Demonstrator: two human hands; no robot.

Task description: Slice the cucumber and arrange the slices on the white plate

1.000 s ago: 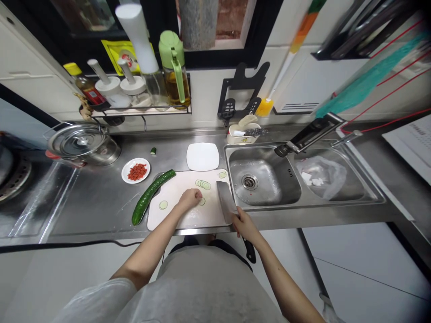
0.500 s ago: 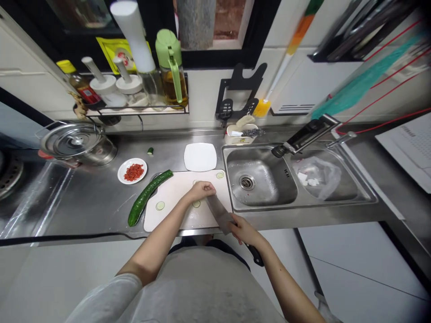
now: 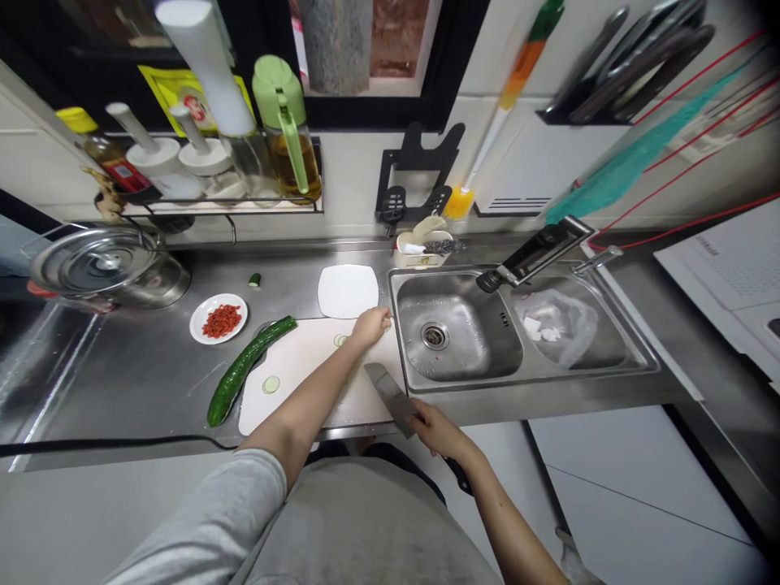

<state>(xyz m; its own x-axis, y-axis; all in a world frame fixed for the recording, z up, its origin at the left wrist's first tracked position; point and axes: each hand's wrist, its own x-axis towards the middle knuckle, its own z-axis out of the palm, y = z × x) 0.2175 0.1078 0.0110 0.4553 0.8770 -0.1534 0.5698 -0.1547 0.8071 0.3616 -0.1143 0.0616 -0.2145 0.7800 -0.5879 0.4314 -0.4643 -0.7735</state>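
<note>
My right hand (image 3: 434, 428) grips a kitchen knife (image 3: 390, 396) by its dark handle, the broad blade slanting over the front right of the white cutting board (image 3: 314, 390). My left hand (image 3: 371, 327) reaches to the board's upper right corner, its fingers pinched together; what is between them is hidden. A pale slice edge shows just beneath those fingertips. Another cucumber slice (image 3: 271, 384) lies flat at the board's left, and one more (image 3: 340, 340) sits near its top edge. The long cucumber (image 3: 249, 372) rests along the board's left side.
Behind the board lies a white square plate (image 3: 348, 291). A small plate of chopped red pieces (image 3: 193, 325) and a cucumber end (image 3: 254, 280) are to the left, beside a lidded steel pot (image 3: 152, 280). At right is a double sink (image 3: 463, 325) with a black faucet (image 3: 533, 253).
My left hand has moved away from the knife blade toward the board's upper right corner. The knife stays in my right hand near the front edge. The view has shifted slightly.
</note>
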